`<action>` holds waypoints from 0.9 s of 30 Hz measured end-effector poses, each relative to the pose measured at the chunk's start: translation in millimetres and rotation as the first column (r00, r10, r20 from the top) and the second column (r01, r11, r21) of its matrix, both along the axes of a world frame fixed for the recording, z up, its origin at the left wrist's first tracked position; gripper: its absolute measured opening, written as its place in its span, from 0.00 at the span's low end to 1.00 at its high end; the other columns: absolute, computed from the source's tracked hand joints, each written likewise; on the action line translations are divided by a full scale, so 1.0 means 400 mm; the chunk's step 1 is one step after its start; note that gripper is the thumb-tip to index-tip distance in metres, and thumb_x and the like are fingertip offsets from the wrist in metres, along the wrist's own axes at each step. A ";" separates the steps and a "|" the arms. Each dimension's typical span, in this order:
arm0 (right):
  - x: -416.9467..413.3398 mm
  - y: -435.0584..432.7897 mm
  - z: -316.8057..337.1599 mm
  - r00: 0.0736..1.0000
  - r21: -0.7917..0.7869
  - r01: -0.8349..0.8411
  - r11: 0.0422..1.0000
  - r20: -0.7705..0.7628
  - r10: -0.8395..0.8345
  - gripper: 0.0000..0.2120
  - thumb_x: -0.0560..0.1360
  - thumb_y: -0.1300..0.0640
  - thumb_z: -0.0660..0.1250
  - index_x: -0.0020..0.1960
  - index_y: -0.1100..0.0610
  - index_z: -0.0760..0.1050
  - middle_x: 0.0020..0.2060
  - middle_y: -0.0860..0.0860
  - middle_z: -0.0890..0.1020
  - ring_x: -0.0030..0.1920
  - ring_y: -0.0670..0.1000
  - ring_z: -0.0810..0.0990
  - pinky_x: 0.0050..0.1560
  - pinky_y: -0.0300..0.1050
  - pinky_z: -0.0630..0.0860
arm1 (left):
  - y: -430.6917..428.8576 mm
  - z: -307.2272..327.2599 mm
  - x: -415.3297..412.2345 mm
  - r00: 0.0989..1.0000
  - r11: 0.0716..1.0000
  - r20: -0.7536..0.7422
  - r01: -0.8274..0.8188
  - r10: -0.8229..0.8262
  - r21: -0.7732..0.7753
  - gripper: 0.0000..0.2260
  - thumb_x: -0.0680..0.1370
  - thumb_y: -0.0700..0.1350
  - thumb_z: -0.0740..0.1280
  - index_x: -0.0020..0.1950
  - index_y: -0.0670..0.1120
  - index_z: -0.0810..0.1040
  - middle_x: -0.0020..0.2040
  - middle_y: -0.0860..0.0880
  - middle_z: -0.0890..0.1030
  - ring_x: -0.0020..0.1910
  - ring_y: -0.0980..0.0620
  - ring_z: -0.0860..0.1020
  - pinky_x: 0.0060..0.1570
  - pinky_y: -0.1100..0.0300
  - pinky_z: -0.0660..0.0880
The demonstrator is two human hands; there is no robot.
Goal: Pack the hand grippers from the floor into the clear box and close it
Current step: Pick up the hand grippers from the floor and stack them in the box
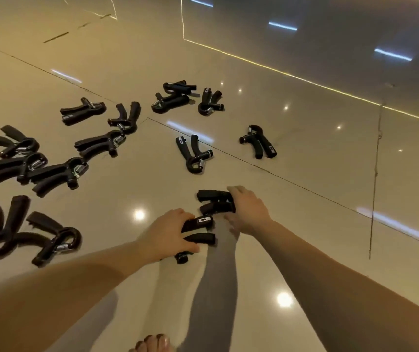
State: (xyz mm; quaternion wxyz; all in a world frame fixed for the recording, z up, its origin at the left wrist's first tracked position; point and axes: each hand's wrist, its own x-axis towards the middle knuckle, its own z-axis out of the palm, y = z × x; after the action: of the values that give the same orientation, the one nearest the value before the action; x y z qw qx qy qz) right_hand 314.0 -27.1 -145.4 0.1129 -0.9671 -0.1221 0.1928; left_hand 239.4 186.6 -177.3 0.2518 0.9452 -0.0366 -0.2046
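1. At the near left, a crossed pair point(25, 232) of grippers is lying on the floor point(305, 123), handles pointing far.
2. Farther along the left edge, a heap point(30, 166) of three is lying overlapped, handles pointing left.
3. Right of that, a trio point(99, 146) is lying loosely together, one farther off and two nearly touching.
4. My left hand point(167, 235) is gripping the near gripper point(199, 222). My fingers are curling over its labelled handle and my thumb is pressing on the lower handle. Its knob end is poking out nearer to me, under my palm.
5. At the far middle, a far group point(175, 97) of three is lying, two of them stacked.
6. A middle gripper point(195, 153) is lying alone, handles pointing far.
7. My right hand point(250, 209) is gripping a second gripper point(216, 201), fingers curling over its head end, handles pointing left. It is sitting just beyond the near gripper. I cannot tell whether the two are touching, or whether either is off the floor.
8. At the right, a last gripper point(258, 142) is lying alone, well apart from my hands.
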 end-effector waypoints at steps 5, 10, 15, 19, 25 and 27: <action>0.059 -0.001 -0.069 0.990 -0.113 -0.137 0.984 0.006 0.138 0.37 0.75 0.41 0.69 0.79 0.46 0.57 0.73 0.50 0.70 0.73 0.57 0.65 0.71 0.57 0.66 | 0.006 -0.058 -0.003 0.997 0.999 0.080 -0.004 0.001 0.034 0.37 0.66 0.69 0.72 0.71 0.57 0.71 0.52 0.61 0.69 0.52 0.59 0.70 0.55 0.57 0.76; 0.039 -0.025 -0.098 0.997 -0.186 -0.019 0.982 0.067 0.032 0.25 0.73 0.41 0.69 0.67 0.49 0.70 0.58 0.51 0.75 0.60 0.56 0.72 0.59 0.53 0.71 | 0.000 -0.060 0.000 0.998 0.999 0.063 -0.030 0.028 0.031 0.34 0.67 0.67 0.72 0.70 0.58 0.72 0.50 0.60 0.71 0.50 0.58 0.72 0.52 0.57 0.77; 0.007 -0.101 -0.077 0.995 -0.079 0.095 0.992 -0.018 -0.096 0.24 0.70 0.42 0.71 0.61 0.51 0.71 0.53 0.50 0.76 0.54 0.54 0.74 0.51 0.51 0.76 | -0.023 -0.030 -0.018 0.988 0.982 -0.053 -0.151 0.146 -0.116 0.32 0.63 0.63 0.77 0.65 0.57 0.76 0.51 0.59 0.75 0.51 0.58 0.77 0.55 0.55 0.78; -0.039 -0.191 0.011 0.961 0.104 0.275 0.956 -0.009 -0.276 0.24 0.66 0.39 0.73 0.54 0.50 0.70 0.45 0.49 0.78 0.44 0.52 0.78 0.45 0.54 0.81 | -0.091 0.054 -0.019 0.970 0.916 -0.142 -0.235 0.198 -0.326 0.25 0.63 0.55 0.82 0.56 0.60 0.78 0.49 0.54 0.80 0.45 0.56 0.81 0.48 0.59 0.80; -0.146 -0.360 0.247 0.914 0.362 0.382 0.850 -0.011 -0.406 0.30 0.66 0.40 0.73 0.63 0.49 0.68 0.44 0.48 0.82 0.35 0.51 0.85 0.39 0.57 0.84 | -0.230 0.276 -0.011 0.972 0.848 -0.190 -0.216 0.139 -0.483 0.26 0.64 0.52 0.83 0.58 0.54 0.79 0.49 0.47 0.85 0.45 0.50 0.85 0.49 0.56 0.81; -0.199 -0.420 0.341 0.907 0.417 0.374 0.829 0.023 -0.421 0.32 0.69 0.44 0.74 0.69 0.48 0.65 0.47 0.50 0.82 0.36 0.52 0.85 0.40 0.55 0.85 | -0.285 0.367 -0.018 0.979 0.835 -0.187 -0.172 0.084 -0.522 0.23 0.67 0.49 0.82 0.59 0.52 0.78 0.48 0.45 0.86 0.44 0.48 0.86 0.50 0.54 0.81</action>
State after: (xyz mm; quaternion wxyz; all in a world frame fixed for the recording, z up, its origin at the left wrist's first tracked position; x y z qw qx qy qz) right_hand 234.5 -195.2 -8.9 0.3400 -0.9362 0.0388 0.0802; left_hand 232.2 72.5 -30.5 0.5207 0.8186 -0.0090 -0.2423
